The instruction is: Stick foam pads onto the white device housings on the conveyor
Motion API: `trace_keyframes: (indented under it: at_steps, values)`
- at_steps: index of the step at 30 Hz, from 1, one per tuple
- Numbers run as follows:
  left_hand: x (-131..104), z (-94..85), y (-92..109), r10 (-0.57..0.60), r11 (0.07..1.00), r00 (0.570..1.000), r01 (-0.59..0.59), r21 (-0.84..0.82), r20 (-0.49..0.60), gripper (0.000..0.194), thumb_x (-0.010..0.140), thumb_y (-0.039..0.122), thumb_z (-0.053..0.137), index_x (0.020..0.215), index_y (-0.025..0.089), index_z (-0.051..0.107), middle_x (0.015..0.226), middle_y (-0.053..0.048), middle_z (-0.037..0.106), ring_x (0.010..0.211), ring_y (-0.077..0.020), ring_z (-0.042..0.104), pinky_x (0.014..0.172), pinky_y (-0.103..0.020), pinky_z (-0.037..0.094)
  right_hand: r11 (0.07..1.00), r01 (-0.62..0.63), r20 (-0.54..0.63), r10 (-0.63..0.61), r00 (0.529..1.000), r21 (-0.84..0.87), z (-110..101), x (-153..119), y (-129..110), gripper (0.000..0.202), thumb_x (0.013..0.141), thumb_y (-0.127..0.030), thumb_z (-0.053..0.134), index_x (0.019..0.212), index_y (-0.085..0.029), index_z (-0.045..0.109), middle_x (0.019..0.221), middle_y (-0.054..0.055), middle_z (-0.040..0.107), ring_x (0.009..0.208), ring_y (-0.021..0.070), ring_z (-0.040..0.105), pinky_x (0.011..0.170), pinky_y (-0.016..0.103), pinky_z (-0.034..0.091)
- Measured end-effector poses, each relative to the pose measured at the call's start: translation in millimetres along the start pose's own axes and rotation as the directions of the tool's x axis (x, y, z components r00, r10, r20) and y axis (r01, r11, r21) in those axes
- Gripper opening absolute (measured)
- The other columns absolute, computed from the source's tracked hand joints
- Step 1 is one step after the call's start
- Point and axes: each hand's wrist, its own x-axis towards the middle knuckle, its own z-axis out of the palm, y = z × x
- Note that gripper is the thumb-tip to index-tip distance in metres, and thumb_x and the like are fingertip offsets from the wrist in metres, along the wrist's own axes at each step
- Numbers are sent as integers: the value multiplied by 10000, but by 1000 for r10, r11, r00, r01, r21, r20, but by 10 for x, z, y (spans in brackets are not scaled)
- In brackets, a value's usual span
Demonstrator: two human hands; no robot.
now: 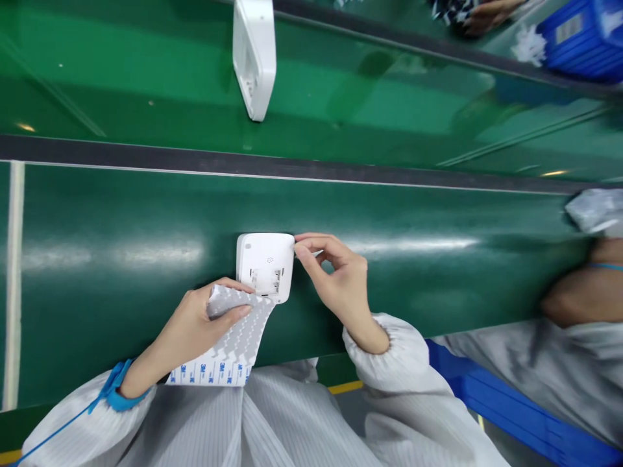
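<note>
A white square plastic device (pixel 267 250) with an open battery compartment lies on the green bench in front of me. My left hand (pixel 204 324) grips a folded sheet of adhesive stickers (pixel 238 337), grey with a white zigzag pattern and blue 3M print on its backing. The sheet's upper edge overlaps the device's lower edge, and the fingertips are close to that edge. At the device's upper right corner, my right hand (pixel 338 272) has thumb and forefinger pinched together. A small pale edge shows by those fingers, too little to name.
On the green conveyor belt (pixel 146 97) beyond a dark rail stands another white device (pixel 256 58). A blue bin (pixel 581 39) is at the far right, near another person's hand (pixel 491 16). At right, a co-worker's arm (pixel 579 285) reaches by a plastic bag (pixel 594 209).
</note>
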Motion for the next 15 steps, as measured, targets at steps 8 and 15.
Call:
trace_keyframes:
  at_steps: [8, 15]
  values:
    - [-1, -29, -35, -13, 1000, 999, 13, 12, 35, 263, 945, 445, 686, 1150, 298, 760, 974, -16, 826, 551, -163, 646, 444, -245, 408, 969, 162, -2, -166, 986, -188, 56, -30, -84, 107, 994, -176, 623, 907, -220, 666, 1045, 58, 789, 745, 144, 695, 570, 286, 492]
    - [-17, -28, -86, 36, 994, 997, -43, 102, 61, 275, 981, 452, 659, 1199, 298, 726, 913, 10, 810, 501, -136, 574, 461, -252, 361, 879, 293, 216, -224, 950, -376, -105, 127, -123, 130, 1029, -174, 578, 935, -227, 650, 1052, 47, 779, 787, 170, 704, 597, 300, 477]
